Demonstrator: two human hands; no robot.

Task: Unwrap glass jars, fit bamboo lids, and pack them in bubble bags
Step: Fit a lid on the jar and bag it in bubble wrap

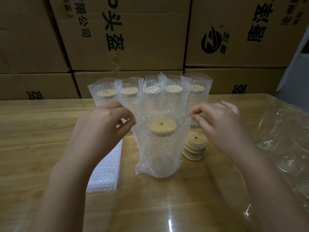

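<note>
A glass jar with a bamboo lid (161,125) stands upright inside a clear bubble bag (158,154) in the middle of the wooden table (41,131). My left hand (107,124) pinches the bag's left top edge. On the other side my right hand (219,121) pinches the right top edge. The bag's mouth is spread wide between them. Behind it stands a row of several bagged jars (150,92) with bamboo lids showing. A short stack of loose bamboo lids (194,145) sits right of the bag.
A flat pile of bubble bags (107,171) lies left of the jar, partly under my left forearm. Crumpled clear plastic wrap (282,136) covers the table's right side. Stacked cardboard boxes (133,39) form a wall behind the table.
</note>
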